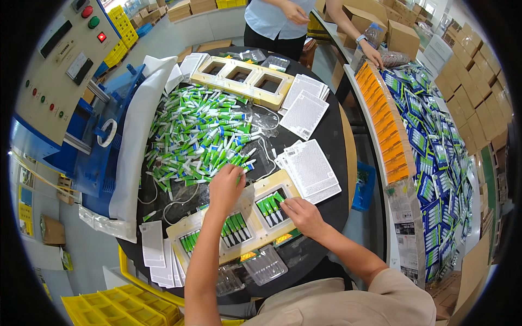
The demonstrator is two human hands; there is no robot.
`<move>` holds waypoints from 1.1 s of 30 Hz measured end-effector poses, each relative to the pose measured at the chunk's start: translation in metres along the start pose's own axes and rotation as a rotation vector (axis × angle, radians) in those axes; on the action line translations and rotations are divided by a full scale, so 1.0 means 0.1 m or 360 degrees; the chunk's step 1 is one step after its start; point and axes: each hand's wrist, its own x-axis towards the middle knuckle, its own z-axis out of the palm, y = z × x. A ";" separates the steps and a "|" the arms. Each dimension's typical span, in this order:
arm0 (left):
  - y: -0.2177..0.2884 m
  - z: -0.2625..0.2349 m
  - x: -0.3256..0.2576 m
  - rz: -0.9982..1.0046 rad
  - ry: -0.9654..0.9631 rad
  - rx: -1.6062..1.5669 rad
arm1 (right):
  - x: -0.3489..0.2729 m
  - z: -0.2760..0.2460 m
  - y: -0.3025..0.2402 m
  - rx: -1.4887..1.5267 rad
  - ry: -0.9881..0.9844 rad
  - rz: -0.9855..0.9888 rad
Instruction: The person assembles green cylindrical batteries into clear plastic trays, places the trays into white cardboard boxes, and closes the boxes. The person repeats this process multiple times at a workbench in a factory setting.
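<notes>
My left hand (227, 187) is at the near edge of a heap of small green-and-white tubes (201, 130), its fingers curled together. What they pinch, if anything, is hidden. My right hand (303, 216) is over the right compartment of the near cream-coloured frame (253, 201), with thumb and fingers closed on a small green tube (278, 196). Several green tubes (267, 209) lie side by side in that compartment, and more rows fill the middle and left compartments. My left forearm crosses in front of part of the frame.
A second cream frame (239, 76) with three openings stands at the table's far side. White printed cards (311, 168) are stacked at right and left. Clear plastic blisters (265, 265) rest nearest me. A blue machine (92, 136) stands left; a co-worker's hand (373, 55) touches a bin of packs (429, 163).
</notes>
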 end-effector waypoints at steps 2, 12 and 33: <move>0.18 -0.08 -0.21 0.0007 0.0153 -0.0111 | 0.02 -0.02 -0.06 0.0048 -0.0058 0.0071; 1.06 0.24 -0.84 0.0829 0.0017 0.0121 | -0.16 -0.39 0.05 0.0457 0.0153 0.0810; 0.90 0.52 -1.00 0.0249 -0.0076 0.0240 | -0.13 -0.16 -0.11 0.0125 -0.0037 0.0472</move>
